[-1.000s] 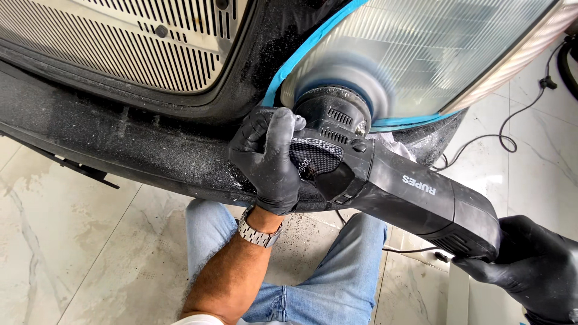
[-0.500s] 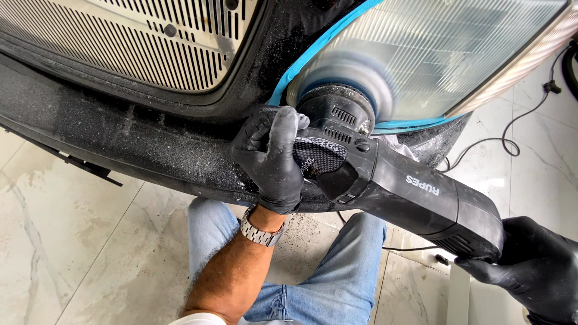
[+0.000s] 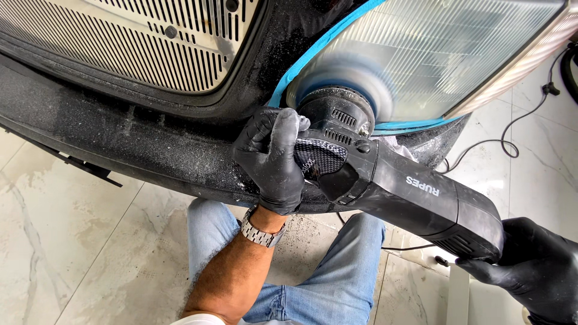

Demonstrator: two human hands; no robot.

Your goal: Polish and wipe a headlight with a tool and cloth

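Gripping the front of a black polishing machine [image 3: 391, 186], the left hand [image 3: 271, 159] in a black glove wraps its fingers over the tool's head, just behind the round pad. The thumb and fingers curl closed around the housing, holding it firmly. A metal wristwatch [image 3: 260, 232] sits on that wrist, above a bare forearm.

The right hand [image 3: 533, 268], also in a black glove, closes around the rear end of the machine at the lower right of the view; only part of it shows, but it clearly holds the tail of the tool.

The machine's long axis runs on a slant from the lower right, at the right hand, up toward the upper left, where its head lies. The head points up and away from the person, toward the car. The round pad [image 3: 340, 90] at that end is pressed flat against the ribbed glass of the headlight [image 3: 439, 54], at the lens's lower left corner, and looks blurred.

Blue masking tape [image 3: 313, 51] borders the headlight along its left and lower edge, touching the pad's rim. Left of the lamp is a slatted grille [image 3: 132, 42]. Below both runs the black bumper [image 3: 120, 132], speckled with pale dust.

A black cable [image 3: 512, 129] trails across the pale marble floor [image 3: 66, 241] at the right. The person's legs in blue jeans [image 3: 337, 283] show beneath the bumper.
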